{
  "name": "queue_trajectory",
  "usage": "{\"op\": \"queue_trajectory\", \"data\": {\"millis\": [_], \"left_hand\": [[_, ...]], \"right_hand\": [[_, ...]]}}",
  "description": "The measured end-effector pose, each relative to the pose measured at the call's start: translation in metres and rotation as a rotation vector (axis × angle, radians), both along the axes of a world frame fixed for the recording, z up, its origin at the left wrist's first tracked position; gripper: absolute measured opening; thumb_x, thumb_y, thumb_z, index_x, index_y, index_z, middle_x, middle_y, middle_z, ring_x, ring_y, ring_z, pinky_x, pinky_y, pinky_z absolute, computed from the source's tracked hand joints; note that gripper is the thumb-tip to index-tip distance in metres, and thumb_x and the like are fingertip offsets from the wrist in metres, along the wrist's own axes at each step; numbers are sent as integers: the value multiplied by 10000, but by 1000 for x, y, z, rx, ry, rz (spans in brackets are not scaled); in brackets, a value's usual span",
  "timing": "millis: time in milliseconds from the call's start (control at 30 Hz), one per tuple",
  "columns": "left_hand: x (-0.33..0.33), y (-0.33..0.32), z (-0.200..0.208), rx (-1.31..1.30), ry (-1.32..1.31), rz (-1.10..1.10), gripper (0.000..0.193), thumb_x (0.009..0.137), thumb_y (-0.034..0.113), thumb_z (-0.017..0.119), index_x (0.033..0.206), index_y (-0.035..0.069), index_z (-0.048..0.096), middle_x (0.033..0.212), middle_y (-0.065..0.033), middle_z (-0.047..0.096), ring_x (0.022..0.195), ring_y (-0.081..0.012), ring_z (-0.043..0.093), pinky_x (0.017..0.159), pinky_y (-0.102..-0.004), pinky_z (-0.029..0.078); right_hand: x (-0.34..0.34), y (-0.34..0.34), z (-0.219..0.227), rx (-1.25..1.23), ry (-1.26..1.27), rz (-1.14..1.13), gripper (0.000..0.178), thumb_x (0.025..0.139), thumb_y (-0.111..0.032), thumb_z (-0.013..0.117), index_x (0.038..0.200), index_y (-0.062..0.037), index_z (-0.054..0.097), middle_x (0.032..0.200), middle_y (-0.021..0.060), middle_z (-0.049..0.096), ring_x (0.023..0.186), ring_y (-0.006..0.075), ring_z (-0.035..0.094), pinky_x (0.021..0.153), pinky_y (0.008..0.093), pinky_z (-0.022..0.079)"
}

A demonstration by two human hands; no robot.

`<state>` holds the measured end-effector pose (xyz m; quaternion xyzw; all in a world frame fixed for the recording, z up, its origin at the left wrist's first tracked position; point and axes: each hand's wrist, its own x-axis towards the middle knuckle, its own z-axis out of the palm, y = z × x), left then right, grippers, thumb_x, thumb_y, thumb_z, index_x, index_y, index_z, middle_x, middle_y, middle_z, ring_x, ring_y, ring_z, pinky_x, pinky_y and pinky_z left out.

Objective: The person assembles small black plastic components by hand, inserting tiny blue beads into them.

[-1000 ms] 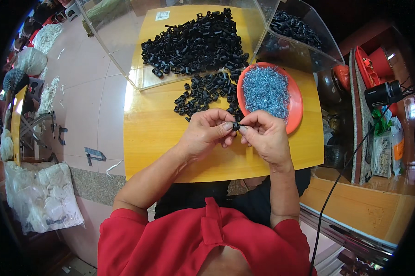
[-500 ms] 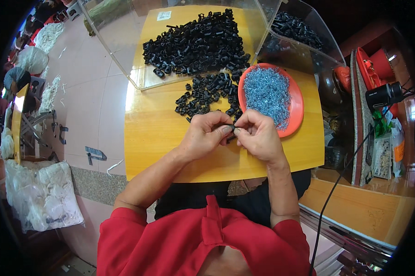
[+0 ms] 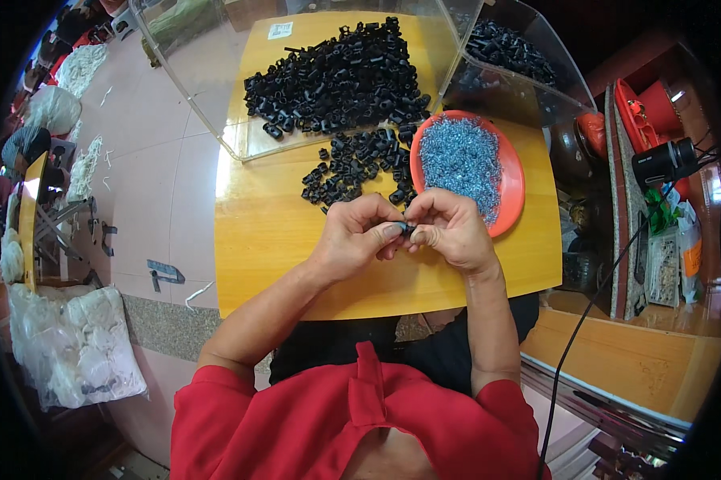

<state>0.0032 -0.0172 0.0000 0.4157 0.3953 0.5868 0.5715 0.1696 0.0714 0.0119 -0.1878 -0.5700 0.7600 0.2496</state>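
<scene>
Close together above the yellow table (image 3: 296,280), my left hand (image 3: 360,232) and my right hand (image 3: 454,232) pinch one small black plastic part (image 3: 407,229) between their fingertips. Most of that part is hidden by the fingers. Just beyond the hands lies a loose cluster of small black plastic parts (image 3: 352,168). An orange-red oval tray (image 3: 514,192) by my right hand holds a heap of tiny shiny bluish metal pieces (image 3: 460,164), which look like small springs or screws.
A clear plastic box (image 3: 256,148) lies at the table's far side, with a large heap of black parts (image 3: 340,76) in it. More black parts (image 3: 512,52) fill another clear section at far right. A black cable (image 3: 584,328) hangs on the right. Bagged white material (image 3: 80,344) lies at left.
Both hands stay at nearly the same spot. The fingers have shifted slightly around the black part, and the whole view has moved a little.
</scene>
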Motion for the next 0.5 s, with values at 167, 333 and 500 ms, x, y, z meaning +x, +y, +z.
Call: {"op": "queue_trajectory", "data": {"millis": [167, 333, 500], "left_hand": [[4, -2, -4, -40, 136, 28, 74, 882, 58, 588, 893, -15, 584, 745, -77, 643, 607, -95, 579, 536, -232, 475], [9, 2, -3, -68, 137, 32, 101, 882, 49, 584, 956, -19, 590, 780, -70, 640, 653, -104, 590, 589, -239, 488], [8, 4, -3, -11, 61, 84, 270, 877, 98, 608, 1105, -34, 546, 817, -39, 596, 714, -86, 569, 622, -235, 492]], "right_hand": [[-2, -3, 1, -20, -50, 7, 169, 789, -34, 696, 892, 7, 568, 764, 33, 592, 679, 102, 593, 597, 225, 499], [3, 1, 10, 13, -156, -62, 106, 807, 5, 651, 879, 9, 574, 747, 30, 591, 650, 89, 587, 573, 216, 491], [21, 21, 36, 154, -354, -96, 71, 800, 37, 613, 861, 8, 591, 712, 32, 597, 632, 100, 606, 552, 204, 490]]}}
